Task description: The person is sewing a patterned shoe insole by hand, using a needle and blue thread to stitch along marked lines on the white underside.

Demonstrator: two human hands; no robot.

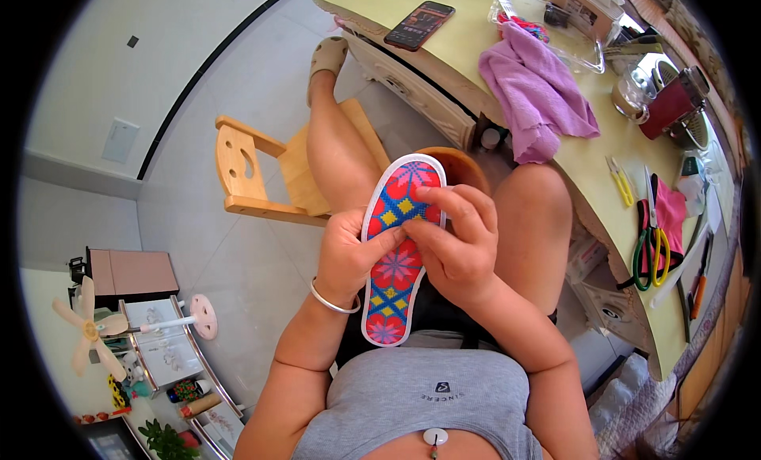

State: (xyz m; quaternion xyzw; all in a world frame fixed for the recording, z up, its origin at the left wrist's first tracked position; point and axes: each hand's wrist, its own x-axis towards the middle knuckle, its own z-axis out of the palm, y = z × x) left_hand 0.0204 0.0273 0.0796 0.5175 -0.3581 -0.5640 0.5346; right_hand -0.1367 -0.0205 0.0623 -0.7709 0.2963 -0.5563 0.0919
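At the far left a small fan with pale blades stands beside a shelf unit, with a pinkish box just behind it and a leafy plant lower down. Next comes a low wooden chair with a smiling face cut through its back, standing on the pale tiled floor. Beyond it, a beige clog is on the person's outstretched left foot.

The left hand, with a silver bangle at its wrist, has its grip closed on the left edge of an insole, thumb laid across the face. The insole is held up over the lap, toe end away from the body; its red, blue and yellow pattern faces upward inside a white border.

On the counter lies a phone, near its far edge. The right hand bends over the insole's upper half, index finger and thumb at the patterned face; whether its grip has hold of a fine needle or thread I cannot tell. Further right on the counter are a crumpled purple cloth, small yellow snips, scissors with green and yellow handles partly over a pink cloth, and a dark red container.
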